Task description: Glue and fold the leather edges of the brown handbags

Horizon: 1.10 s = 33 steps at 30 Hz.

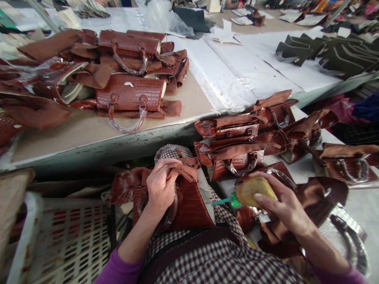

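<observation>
On my lap lies a brown crocodile-pattern handbag [192, 203], its pale inner edge facing right. My left hand [161, 187] is closed on the folded brown lining at the top of this bag. In my right hand [281, 201] is a yellowish squeeze bottle [256, 191] with a green nozzle, gripped between thumb and fingers. The nozzle tip points left and sits close to the bag's pale edge; whether it touches I cannot tell. The bag's handle, partly wrapped in clear plastic, is half hidden behind my left wrist.
Several similar brown handbags [130, 92] are piled on the table across from me. More brown bags [237, 157] stand close at my right, with a silvery bag [340, 232] below them. A white plastic crate [71, 232] is at my left. Dark green pieces [340, 55] lie far right.
</observation>
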{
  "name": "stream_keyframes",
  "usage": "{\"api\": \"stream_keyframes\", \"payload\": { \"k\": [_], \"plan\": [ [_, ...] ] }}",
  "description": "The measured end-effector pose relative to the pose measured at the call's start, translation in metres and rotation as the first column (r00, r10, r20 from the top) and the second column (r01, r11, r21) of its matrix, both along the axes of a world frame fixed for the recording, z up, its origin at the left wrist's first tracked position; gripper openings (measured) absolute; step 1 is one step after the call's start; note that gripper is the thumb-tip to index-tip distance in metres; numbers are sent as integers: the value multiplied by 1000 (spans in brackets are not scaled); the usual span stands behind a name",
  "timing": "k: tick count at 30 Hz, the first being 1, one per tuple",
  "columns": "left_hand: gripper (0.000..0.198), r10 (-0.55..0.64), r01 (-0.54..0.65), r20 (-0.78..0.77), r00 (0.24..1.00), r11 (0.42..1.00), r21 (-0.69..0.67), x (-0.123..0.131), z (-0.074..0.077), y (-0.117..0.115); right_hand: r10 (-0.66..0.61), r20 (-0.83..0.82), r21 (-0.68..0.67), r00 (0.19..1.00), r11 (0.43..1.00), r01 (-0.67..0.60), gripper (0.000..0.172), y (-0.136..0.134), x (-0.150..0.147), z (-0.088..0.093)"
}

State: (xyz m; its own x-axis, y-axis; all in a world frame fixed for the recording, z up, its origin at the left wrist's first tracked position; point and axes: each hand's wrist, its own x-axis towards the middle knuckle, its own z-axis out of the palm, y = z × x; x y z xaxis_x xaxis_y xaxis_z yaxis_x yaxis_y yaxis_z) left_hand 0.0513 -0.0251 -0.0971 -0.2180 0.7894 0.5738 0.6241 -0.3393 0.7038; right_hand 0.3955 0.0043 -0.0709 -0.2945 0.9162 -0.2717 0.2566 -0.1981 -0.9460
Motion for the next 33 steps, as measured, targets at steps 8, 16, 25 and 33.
{"api": "stream_keyframes", "payload": {
  "k": [8, 16, 25, 33],
  "plan": [
    [18, 1, -1, 2, 1000, 1000, -29, 2, 4, 2, 104, -31, -32, 994, 994, -105, 46, 2, 1, 8],
    [18, 0, 0, -3, 1000, 1000, -30, 2, 3, 2, 41, 13, 11, 999, 999, -41, 47, -2, 0, -1],
    [19, 13, -13, -8, 1000, 999, -47, 0, 3, 3, 77, -91, -67, 993, 994, -83, 45, -4, 4, -2],
    [20, 84, -85, -27, 996, 995, -43, -4, 6, 1, -373, -344, -323, 862, 909, 264, 45, -11, 4, -15]
  ]
}}
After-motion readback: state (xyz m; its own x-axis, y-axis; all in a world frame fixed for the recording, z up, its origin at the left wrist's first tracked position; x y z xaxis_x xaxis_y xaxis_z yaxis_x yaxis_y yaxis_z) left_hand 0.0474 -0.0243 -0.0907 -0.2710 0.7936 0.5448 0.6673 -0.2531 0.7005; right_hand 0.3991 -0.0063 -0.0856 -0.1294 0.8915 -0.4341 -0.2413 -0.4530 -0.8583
